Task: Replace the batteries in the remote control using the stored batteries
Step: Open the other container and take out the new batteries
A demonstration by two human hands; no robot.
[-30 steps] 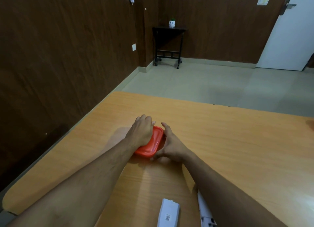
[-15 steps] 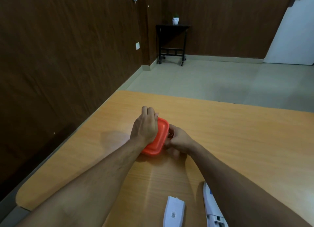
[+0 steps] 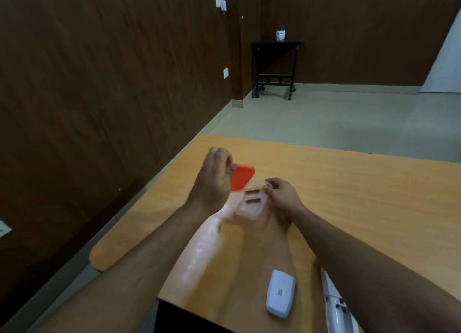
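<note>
Head view: my left hand pinches the orange plastic lid, raised clear of the clear plastic container on the wooden table. Two small batteries lie inside. My right hand grips its far rim, fingers curled. The white battery cover lies nearer; my right forearm half-hides the white remote control.

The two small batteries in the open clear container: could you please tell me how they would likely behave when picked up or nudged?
The batteries are small cylinders lying on their sides, so they would probably roll if nudged. The clear container walls should stop them. They look smooth and thin, so a fingertip pinch by the right hand might slip.
</note>
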